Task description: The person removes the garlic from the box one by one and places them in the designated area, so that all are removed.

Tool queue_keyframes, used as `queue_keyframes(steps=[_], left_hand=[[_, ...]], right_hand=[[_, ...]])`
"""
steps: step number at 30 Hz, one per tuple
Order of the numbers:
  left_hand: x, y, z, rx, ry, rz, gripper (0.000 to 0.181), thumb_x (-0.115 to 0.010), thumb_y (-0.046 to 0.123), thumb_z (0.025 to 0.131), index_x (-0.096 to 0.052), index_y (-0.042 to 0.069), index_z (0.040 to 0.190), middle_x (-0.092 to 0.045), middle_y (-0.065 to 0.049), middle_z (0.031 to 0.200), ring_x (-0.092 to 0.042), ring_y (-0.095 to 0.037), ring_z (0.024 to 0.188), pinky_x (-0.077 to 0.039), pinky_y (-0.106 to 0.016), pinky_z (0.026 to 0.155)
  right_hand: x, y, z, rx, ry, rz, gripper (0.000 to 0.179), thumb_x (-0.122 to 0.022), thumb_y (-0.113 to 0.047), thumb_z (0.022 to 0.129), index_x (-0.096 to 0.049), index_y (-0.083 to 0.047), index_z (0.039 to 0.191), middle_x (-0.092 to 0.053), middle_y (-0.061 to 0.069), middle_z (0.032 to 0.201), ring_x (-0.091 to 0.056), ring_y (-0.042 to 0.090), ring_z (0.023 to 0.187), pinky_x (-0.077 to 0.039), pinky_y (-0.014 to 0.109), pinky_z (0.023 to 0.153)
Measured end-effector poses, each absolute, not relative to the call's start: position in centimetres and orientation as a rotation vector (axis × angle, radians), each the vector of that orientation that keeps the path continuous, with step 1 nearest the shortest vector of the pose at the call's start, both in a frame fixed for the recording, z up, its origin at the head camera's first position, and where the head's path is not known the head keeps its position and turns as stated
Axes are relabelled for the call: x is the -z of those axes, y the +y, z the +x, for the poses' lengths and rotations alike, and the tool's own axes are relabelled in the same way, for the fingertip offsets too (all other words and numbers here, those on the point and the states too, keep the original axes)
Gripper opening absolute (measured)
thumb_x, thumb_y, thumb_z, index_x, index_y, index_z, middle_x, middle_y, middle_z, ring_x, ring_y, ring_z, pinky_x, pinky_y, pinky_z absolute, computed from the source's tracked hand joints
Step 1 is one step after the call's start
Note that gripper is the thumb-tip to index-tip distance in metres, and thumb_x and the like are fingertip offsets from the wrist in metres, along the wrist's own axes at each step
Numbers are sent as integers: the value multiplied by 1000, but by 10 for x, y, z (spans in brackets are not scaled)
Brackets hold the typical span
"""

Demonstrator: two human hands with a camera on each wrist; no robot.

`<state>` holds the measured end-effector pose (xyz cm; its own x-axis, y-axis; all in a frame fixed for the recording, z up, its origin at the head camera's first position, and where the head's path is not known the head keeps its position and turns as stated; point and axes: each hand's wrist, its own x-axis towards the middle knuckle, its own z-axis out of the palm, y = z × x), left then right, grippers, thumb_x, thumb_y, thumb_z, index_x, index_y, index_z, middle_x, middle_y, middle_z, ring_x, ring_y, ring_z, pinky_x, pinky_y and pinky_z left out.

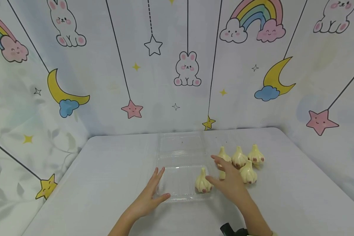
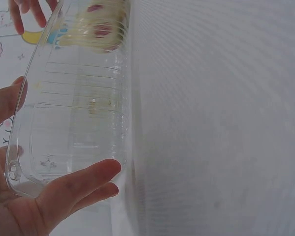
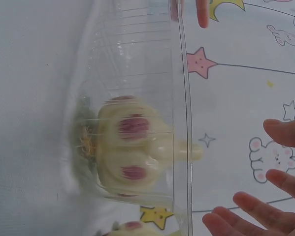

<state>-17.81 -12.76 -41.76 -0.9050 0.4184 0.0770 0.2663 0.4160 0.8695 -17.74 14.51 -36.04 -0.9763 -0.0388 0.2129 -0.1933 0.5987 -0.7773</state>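
A clear plastic clamshell box [image 1: 177, 185] lies with its lid [image 1: 181, 144] folded back behind it. Inside, at its right end, stands one garlic bulb [image 1: 203, 183], its stem pointing up. My left hand [image 1: 144, 201] is at the box's left end, fingers and thumb spread along the wall. In the left wrist view, the fingers [image 2: 83, 184] reach along the outside of the box. Over the right rim hovers my right hand [image 1: 231, 182], fingers parted and holding nothing. Seen from the right wrist, its fingertips [image 3: 245, 199] are apart from the garlic bulb in the box.
Several more garlic bulbs [image 1: 248, 172] stand on the white table [image 1: 106, 170] to the right of the box, some partly hidden behind my right hand. A dark object [image 1: 228, 229] shows beside the right forearm. A printed cloth [image 1: 165, 82] hangs behind the table.
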Motion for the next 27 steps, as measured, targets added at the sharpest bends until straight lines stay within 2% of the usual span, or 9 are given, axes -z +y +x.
queue_keyframes(steps=[5, 10, 19, 27], left_hand=[[417, -127, -178, -1503, 2506, 612, 80, -62, 22, 88, -9, 22, 148, 10, -23, 149, -11, -51, 130, -29, -62, 94], [418, -128, -178, -1494, 2508, 612, 80, -62, 22, 88, -9, 23, 148, 9, -23, 149, -10, -51, 130, -28, -64, 94], [419, -127, -178, -1502, 2500, 620, 79, -61, 21, 88, -9, 16, 148, 11, -25, 148, -11, -53, 129, -27, -63, 95], [418, -127, -178, -1508, 2492, 607, 80, -61, 20, 88, -9, 15, 148, 11, -25, 148, -10, -53, 129, -27, -62, 95]], right_hand=[[363, 142, -178, -1265, -2687, 184, 61, -76, -17, 75, -50, -12, 130, -53, 20, 124, -54, 38, 109, -54, 39, 70], [369, 138, -179, -1254, -2722, 166, 61, -76, -18, 74, -50, -15, 129, -54, 16, 124, -54, 36, 108, -54, 38, 71], [374, 133, -178, -1244, -2748, 197, 63, -78, -20, 72, -51, -14, 128, -54, 19, 123, -57, 38, 103, -49, 49, 79], [376, 130, -177, -1272, -2787, 240, 65, -78, -23, 72, -50, -11, 129, -52, 22, 125, -55, 44, 104, -48, 50, 83]])
